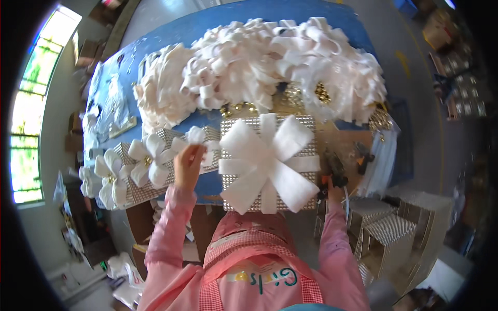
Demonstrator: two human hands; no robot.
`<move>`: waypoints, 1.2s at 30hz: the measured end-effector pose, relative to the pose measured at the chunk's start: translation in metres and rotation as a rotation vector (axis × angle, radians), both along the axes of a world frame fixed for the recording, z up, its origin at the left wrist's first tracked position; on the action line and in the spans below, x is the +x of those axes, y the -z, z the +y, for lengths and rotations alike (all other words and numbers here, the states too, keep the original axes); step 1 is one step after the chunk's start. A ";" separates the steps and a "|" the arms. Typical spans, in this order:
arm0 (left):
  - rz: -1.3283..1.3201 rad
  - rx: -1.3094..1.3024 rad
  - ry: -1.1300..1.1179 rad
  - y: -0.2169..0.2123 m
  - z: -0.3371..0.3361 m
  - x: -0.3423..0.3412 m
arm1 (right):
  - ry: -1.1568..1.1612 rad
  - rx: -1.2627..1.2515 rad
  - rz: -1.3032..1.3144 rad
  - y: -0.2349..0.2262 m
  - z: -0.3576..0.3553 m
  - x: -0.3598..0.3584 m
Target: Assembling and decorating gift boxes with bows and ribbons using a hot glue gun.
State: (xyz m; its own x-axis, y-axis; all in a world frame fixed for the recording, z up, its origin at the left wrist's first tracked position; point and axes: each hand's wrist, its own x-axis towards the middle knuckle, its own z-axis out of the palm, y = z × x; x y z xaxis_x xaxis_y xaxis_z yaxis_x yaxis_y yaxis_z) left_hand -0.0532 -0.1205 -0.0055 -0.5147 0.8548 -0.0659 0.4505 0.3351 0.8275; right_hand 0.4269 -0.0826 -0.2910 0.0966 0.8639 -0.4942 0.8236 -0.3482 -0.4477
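Directly in front of me a box covered in silver bead-like studs (226, 176) carries a large white padded-fabric flower (267, 165) with broad strips spreading from its middle. My left hand (188, 163) is raised at the box's left side, thumb and fingers pinched together. Just beyond those fingertips shows a small white fabric flower (196, 136); whether the fingers hold a piece is too small to make out. At the box's right side my right hand (335, 194) is closed round a dark glue gun (334, 167) with a pale cable.
Studded boxes with white flowers (148, 160) line the left. A heap of white fabric loops (233, 62) covers the blue table's (207, 181) far part. Gold beads (321, 93) lie near it. Another dark tool (365, 160) rests right, above studded stands (389, 230) on the floor.
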 end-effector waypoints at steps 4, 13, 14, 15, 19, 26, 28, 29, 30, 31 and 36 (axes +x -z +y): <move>0.105 0.005 0.223 0.042 0.091 -0.040 | -0.371 -0.078 -0.279 -0.043 -0.002 0.007; 0.774 -0.576 0.899 0.178 0.206 -0.089 | 0.396 0.058 0.090 -0.089 -0.091 -0.009; 1.017 -0.604 1.056 0.195 0.214 -0.085 | 0.275 0.109 0.024 -0.097 -0.105 -0.023; 1.003 -0.616 1.052 0.196 0.208 -0.089 | 0.117 0.151 -0.025 -0.102 -0.113 -0.028; 0.967 -0.666 1.196 0.207 0.218 -0.075 | 0.678 -0.199 0.158 -0.025 -0.209 0.026; 0.807 -0.540 1.161 0.164 0.191 -0.101 | 0.720 0.198 0.619 -0.130 -0.200 0.014; 0.652 -0.322 1.063 0.132 0.191 -0.111 | 0.716 0.419 0.423 -0.169 -0.172 0.011; 0.446 -0.210 0.947 0.097 0.177 -0.120 | 0.870 0.428 0.415 -0.221 -0.125 -0.011; 0.249 -0.081 0.850 0.058 0.167 -0.118 | 0.778 0.563 0.414 -0.251 -0.100 -0.025; 0.092 -0.023 0.806 0.030 0.157 -0.113 | 0.689 0.701 0.411 -0.280 -0.082 -0.040; -0.742 0.050 0.787 -0.079 0.025 -0.037 | 0.016 0.666 0.717 -0.378 -0.030 -0.180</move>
